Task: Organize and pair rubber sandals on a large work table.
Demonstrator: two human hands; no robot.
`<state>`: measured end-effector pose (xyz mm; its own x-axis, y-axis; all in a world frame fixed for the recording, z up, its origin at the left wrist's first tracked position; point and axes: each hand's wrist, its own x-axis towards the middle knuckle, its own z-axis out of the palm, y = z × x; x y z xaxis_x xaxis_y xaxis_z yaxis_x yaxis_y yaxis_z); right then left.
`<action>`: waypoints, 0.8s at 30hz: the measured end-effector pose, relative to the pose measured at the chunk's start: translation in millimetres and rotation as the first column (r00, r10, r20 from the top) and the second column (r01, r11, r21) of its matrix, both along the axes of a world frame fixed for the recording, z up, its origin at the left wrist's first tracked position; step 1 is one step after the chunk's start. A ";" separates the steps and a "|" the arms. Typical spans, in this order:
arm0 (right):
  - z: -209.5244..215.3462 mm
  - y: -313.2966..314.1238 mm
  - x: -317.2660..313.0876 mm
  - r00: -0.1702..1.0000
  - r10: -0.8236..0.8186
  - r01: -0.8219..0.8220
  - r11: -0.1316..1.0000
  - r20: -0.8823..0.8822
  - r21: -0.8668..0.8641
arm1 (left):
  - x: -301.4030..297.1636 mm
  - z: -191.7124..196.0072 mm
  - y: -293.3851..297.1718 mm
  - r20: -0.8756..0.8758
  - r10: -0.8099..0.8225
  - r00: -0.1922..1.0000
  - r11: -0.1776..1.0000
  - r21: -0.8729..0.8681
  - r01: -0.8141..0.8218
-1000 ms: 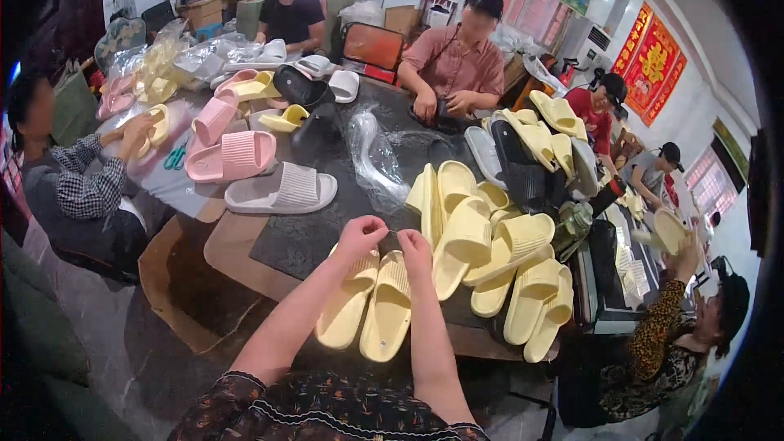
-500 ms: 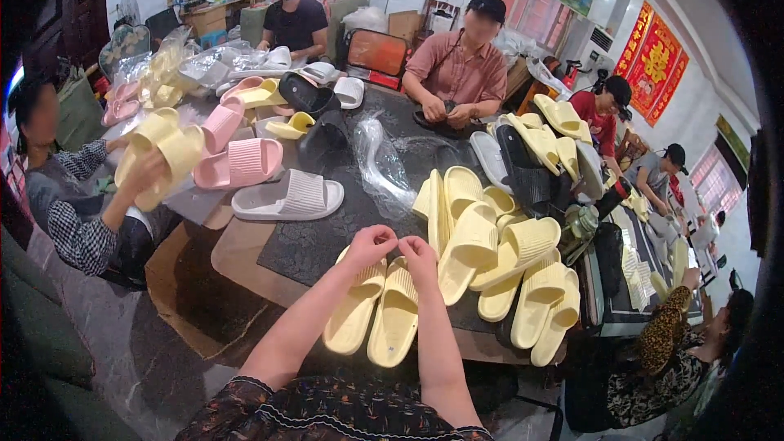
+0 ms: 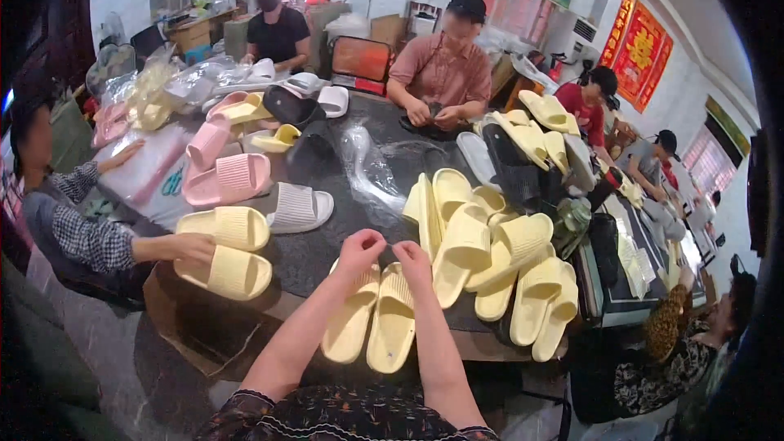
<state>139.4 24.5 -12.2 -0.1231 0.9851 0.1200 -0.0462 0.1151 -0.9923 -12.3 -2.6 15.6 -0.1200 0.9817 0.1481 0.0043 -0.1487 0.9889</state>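
Above a pair of pale yellow slippers (image 3: 390, 335), my hands are raised close together, fingertips pinched. My left hand (image 3: 360, 251) is closed with thumb against fingers. Just to its right, my right hand (image 3: 412, 263) is pinched the same way. A tiny dark bit shows between the fingertips, too small to name. Both slippers lie side by side at the table's near edge, toes partly behind my hands. Right of them, more yellow slippers (image 3: 523, 249) are heaped, some leaning on each other.
At the left, a co-worker's hand (image 3: 194, 248) rests on two yellow slippers (image 3: 237, 273). Near it lie a grey slipper (image 3: 300, 207) and a pink slipper (image 3: 231, 180). Crumpled clear plastic (image 3: 367, 165) covers mid-table. Across, a person in a pink shirt (image 3: 441, 73) handles something dark.
My fingertips have drawn slightly apart. The co-worker at left has lowered the yellow slippers onto the table edge beside the grey one. The view has shifted slightly.
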 end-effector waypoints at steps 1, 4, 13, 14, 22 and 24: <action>0.5 -1.4 -2.5 0.999 0.053 -0.053 0.998 0.009 -0.027 | -4.2 8.0 -8.9 -0.001 -0.035 0.999 0.998 -0.046 0.035; 0.5 -1.5 -9.9 0.999 0.038 -0.037 0.999 0.035 -0.019 | -9.5 1.9 -7.2 -0.030 -0.072 0.997 0.997 -0.020 0.071; -1.7 1.5 -8.6 0.997 0.070 -0.071 0.996 -0.023 -0.045 | -9.7 -9.0 -1.0 -0.046 -0.007 0.999 0.999 -0.035 0.005; -10.2 7.2 -4.2 0.999 0.010 -0.011 1.000 -0.051 -0.008 | -9.1 -4.6 0.2 -0.055 -0.015 0.998 0.999 -0.033 0.013; 10.9 -7.6 0.9 0.998 0.060 -0.064 0.985 -0.027 -0.158 | -3.0 -5.2 0.7 -0.121 -0.154 0.981 0.988 -0.023 0.152; 10.6 -7.0 -9.7 0.999 -0.023 0.023 1.000 -0.023 0.020 | -5.3 6.8 -8.6 0.227 0.025 0.974 0.992 -0.130 0.005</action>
<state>129.6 17.5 -1.6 -0.0974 0.9849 0.1428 -0.0660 0.1367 -0.9884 -17.5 -11.2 22.4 -0.1462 0.9892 -0.0119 -0.2221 -0.0211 0.9748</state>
